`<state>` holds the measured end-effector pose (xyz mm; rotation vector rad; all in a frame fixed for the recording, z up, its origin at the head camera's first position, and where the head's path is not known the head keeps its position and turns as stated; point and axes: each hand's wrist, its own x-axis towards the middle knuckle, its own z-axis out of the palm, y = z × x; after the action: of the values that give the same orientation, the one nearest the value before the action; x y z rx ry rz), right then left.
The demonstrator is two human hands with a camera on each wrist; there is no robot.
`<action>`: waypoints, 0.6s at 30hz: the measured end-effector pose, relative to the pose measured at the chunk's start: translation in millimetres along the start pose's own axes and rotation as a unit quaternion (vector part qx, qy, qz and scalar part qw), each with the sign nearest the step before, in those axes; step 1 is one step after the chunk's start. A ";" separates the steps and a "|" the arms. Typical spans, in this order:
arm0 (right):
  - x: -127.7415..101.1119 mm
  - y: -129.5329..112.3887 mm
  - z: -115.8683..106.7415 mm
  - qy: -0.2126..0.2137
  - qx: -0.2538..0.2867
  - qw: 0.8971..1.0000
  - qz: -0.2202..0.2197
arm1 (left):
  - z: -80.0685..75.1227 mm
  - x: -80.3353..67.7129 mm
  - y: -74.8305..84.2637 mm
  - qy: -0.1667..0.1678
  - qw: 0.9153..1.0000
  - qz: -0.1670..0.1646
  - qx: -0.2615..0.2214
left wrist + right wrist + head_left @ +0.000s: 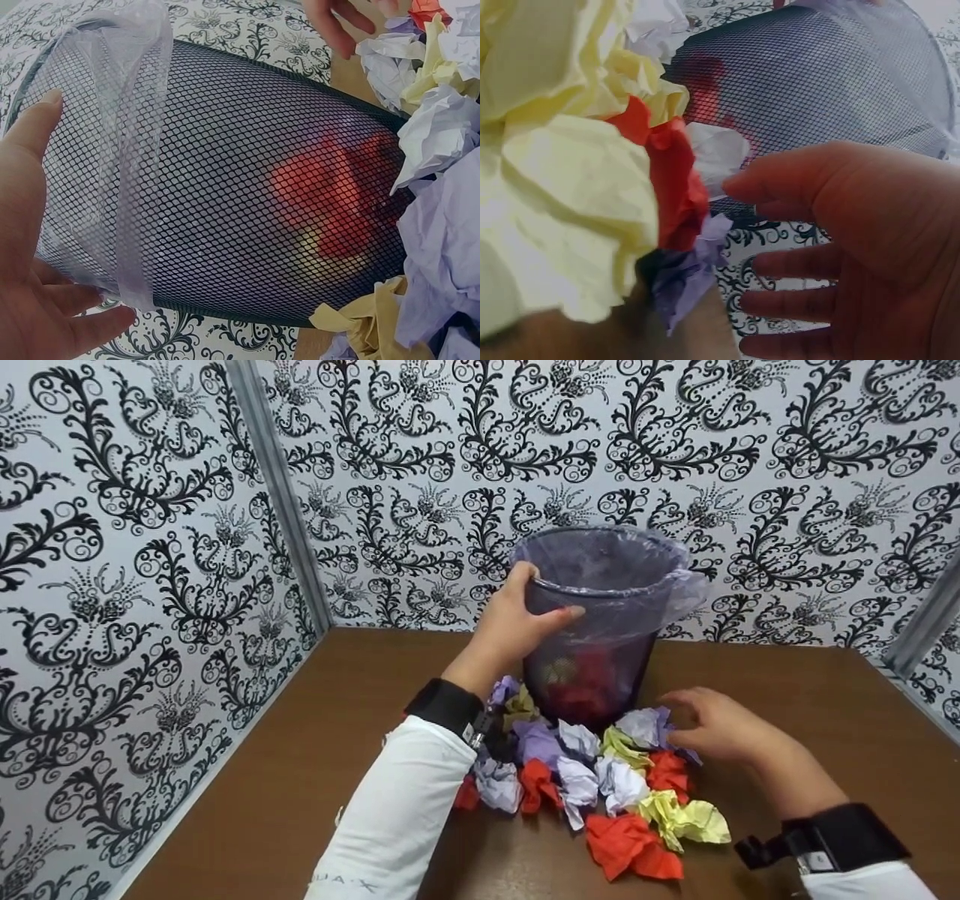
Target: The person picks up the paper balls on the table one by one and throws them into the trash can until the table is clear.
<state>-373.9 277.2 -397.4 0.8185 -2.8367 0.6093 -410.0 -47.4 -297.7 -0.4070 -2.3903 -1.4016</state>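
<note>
A black mesh bin (592, 660) with a clear plastic liner (679, 585) stands on the brown table (300, 780). Crumpled red paper (330, 195) shows through its mesh. My left hand (525, 619) grips the bin's rim, thumb on one side of the wall and fingers on the other; the left wrist view shows that hand (30, 247) around the bin (225, 165). A pile of crumpled paper balls (600, 780), red, yellow, white and lavender, lies in front of the bin. My right hand (709, 724) hovers with spread fingers at the pile's right edge, by a lavender-white ball (649, 726). It (855, 225) holds nothing.
Patterned black-and-white walls (150, 585) close in the table on the left, back and right. Bare brown table lies to the left of the pile and to the right of the bin (825, 697).
</note>
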 end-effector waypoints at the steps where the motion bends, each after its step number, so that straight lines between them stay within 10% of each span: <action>1: 0.0 1.0 1.5 0.000 -0.001 1.000 0.003 | 0.3 -0.3 0.2 0.000 1.000 0.001 -0.001; 18: 5.1 9.0 16.8 -0.029 0.031 0.998 0.040 | -1.7 -3.5 1.4 0.003 1.000 -0.009 0.011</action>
<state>-383.2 274.7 -414.6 0.7477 -2.9280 0.6978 -406.0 -48.5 -297.3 -0.3763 -2.4080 -1.3803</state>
